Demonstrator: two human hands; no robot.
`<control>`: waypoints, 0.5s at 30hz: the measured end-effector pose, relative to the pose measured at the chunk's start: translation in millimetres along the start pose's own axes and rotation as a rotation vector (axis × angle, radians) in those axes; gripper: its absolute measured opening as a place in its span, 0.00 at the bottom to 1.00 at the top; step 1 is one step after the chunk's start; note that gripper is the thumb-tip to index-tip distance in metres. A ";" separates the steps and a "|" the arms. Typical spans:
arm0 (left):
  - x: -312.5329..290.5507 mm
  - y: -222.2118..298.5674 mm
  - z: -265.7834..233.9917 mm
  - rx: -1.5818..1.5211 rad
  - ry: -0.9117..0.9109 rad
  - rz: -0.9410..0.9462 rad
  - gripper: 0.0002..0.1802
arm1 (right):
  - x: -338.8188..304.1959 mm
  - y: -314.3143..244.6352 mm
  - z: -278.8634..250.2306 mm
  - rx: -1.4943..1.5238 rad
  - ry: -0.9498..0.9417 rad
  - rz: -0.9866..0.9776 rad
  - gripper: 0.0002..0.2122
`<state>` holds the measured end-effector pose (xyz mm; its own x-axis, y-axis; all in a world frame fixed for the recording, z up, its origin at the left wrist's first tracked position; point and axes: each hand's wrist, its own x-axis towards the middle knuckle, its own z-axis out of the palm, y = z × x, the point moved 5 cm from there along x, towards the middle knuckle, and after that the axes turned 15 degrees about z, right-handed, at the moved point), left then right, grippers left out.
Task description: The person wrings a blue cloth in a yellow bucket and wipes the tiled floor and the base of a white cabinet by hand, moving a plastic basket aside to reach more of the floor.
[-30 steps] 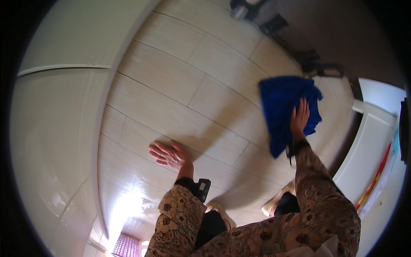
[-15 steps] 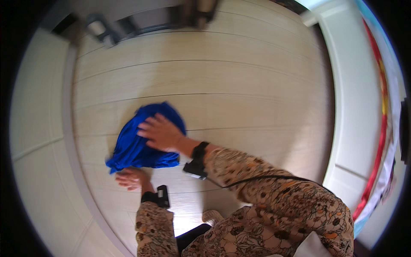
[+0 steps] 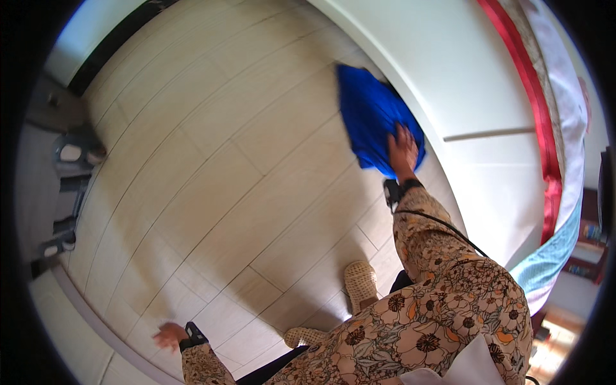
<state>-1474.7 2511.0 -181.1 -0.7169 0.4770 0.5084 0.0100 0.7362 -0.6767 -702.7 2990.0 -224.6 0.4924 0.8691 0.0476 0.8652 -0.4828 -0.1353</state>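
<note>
A bright blue cloth [image 3: 369, 109] lies spread and wrinkled on the tiled floor, up against the white bed base on the right. My right hand [image 3: 403, 151] presses on its near end, fingers stretched out flat over the fabric. Away at the lower left, my left hand [image 3: 169, 336] hangs over the floor near the white panelling, with nothing in it; its fingers look apart, slightly blurred. Each wrist wears a black strap with a small device, and a black cable runs along my right sleeve.
To the right stands the white bed base [image 3: 449, 96] with red-edged bedding [image 3: 536, 96] above it. Grey furniture with dark metal parts [image 3: 74, 154] is at the far left. White panelling [image 3: 70, 327] borders the lower left. My woven slippers [image 3: 360, 285] are on the pale floor.
My view has turned right. The blue cloth has gone from the left side to the bed base under my right hand. My left hand is now well away from the cloth.
</note>
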 end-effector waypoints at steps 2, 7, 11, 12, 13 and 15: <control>-22.8 109.2 -99.1 -0.728 -0.060 0.052 0.31 | -20.4 168.1 -27.4 -0.120 0.081 0.210 0.26; -66.6 228.3 -340.2 -1.015 -0.014 0.568 0.30 | -94.4 232.1 -36.2 -0.172 0.074 0.781 0.28; -91.7 233.4 -357.6 -0.906 -0.221 0.626 0.30 | -72.0 27.1 -25.1 0.023 0.092 0.001 0.25; -82.5 230.5 -350.4 -0.902 -0.231 0.593 0.31 | -85.7 -49.6 -23.2 0.161 0.015 -0.215 0.24; -85.8 229.7 -347.9 -0.906 -0.221 0.595 0.32 | -99.4 -108.4 -23.2 0.266 -0.062 -0.413 0.24; -83.3 221.3 -345.6 -0.902 -0.246 0.598 0.32 | -119.8 -212.8 -21.2 0.432 -0.176 -0.690 0.23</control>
<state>-1171.9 2800.1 -189.1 -0.5447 0.8375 0.0424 0.8327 0.5462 -0.0908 -943.8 2986.3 -180.6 -0.1881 0.9762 0.1082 0.8372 0.2169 -0.5021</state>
